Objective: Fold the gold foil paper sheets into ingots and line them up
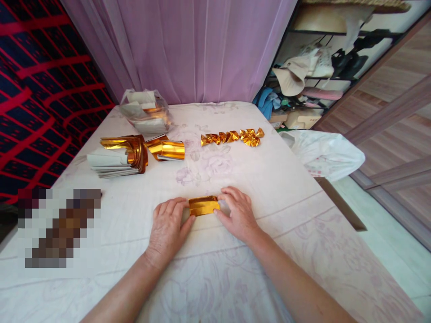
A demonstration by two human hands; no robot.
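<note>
Near the middle of the table a small folded piece of gold foil paper [204, 206] lies between my hands, its long side running left to right. My left hand [169, 220] pinches its left end between thumb and fingers. At the right end, the thumb and fingers of my right hand [238, 213] grip it the same way. Farther off, a row of shaped gold foil pieces [232, 137] rests on the cloth. To the left sit a stack of curved gold and white paper sheets [117, 157] and a loose curled bundle of gold sheets [167, 149].
A clear plastic bag of paper [146, 110] stands at the back left of the table, which has a floral cloth [215, 278]. A blurred patch [62, 229] hides something at left. Beyond the right edge are a white plastic bag [323, 152] and shelves [313, 80].
</note>
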